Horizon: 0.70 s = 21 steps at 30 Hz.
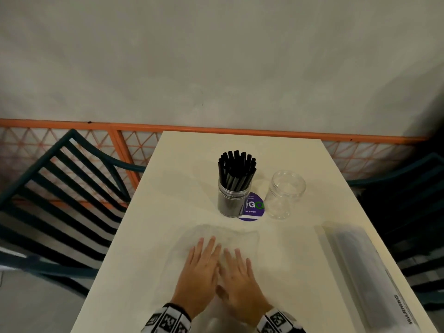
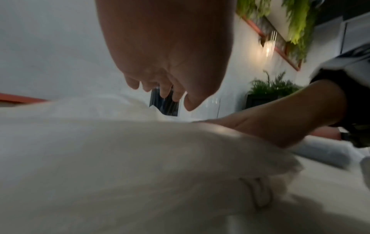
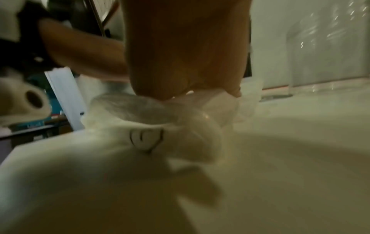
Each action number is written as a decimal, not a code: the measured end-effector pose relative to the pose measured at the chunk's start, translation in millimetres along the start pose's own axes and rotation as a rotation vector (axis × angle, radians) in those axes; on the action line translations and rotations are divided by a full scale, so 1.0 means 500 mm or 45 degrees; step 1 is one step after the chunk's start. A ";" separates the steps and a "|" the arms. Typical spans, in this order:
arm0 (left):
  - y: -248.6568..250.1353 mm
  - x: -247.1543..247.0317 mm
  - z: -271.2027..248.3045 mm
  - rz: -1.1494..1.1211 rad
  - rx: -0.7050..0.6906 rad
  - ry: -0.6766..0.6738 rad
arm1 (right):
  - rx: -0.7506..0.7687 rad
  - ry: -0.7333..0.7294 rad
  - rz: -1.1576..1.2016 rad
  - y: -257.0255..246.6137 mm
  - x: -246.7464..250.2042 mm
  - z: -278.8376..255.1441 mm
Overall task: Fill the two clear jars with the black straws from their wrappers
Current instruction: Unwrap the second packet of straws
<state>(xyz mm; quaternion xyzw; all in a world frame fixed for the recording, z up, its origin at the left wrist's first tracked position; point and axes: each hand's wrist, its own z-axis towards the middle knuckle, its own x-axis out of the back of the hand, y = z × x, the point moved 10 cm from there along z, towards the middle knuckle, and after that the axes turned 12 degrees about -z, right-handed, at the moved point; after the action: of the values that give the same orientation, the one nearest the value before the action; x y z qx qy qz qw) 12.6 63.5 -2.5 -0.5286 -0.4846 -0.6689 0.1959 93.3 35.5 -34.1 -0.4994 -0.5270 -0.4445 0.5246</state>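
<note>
A clear jar (image 1: 232,200) packed with black straws (image 1: 236,168) stands mid-table; it shows past my fingers as the straw jar (image 2: 164,103). To its right is an empty clear jar (image 1: 287,195), seen close as the empty jar (image 3: 328,55). A flat, empty clear wrapper (image 1: 240,236) lies near the front edge. My left hand (image 1: 204,258) and right hand (image 1: 237,265) lie side by side on it, fingers straight, pressing it down. The crumpled wrapper (image 2: 120,150) fills the left wrist view. In the right wrist view the wrapper (image 3: 150,134) bunches under my right hand (image 3: 186,55).
A second wrapper (image 1: 360,267), full of dark straws and printed WARNING, lies along the table's right edge. A purple round sticker (image 1: 254,209) sits between the jars. Dark slatted chairs (image 1: 60,200) flank the cream table (image 1: 168,188); an orange railing (image 1: 120,127) runs behind.
</note>
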 end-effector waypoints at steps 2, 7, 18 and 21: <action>-0.046 -0.055 0.012 0.038 0.073 -0.170 | 0.104 -0.097 -0.023 -0.028 -0.062 -0.007; -0.173 -0.120 -0.013 -0.072 0.151 -0.363 | 0.053 -0.134 0.039 -0.020 -0.079 -0.027; -0.140 0.044 0.025 -0.363 0.142 -0.147 | -0.462 0.394 0.369 0.249 0.101 -0.082; -0.113 0.106 0.030 -0.470 0.180 -0.061 | -0.875 0.486 0.235 0.433 0.139 -0.163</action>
<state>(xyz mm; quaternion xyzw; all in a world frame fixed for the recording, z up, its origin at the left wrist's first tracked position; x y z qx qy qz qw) -42.6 115.4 20.0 -0.4314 -0.6236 -0.6450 0.0950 320.4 -18.2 27.7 -0.5996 -0.1938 -0.6305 0.4532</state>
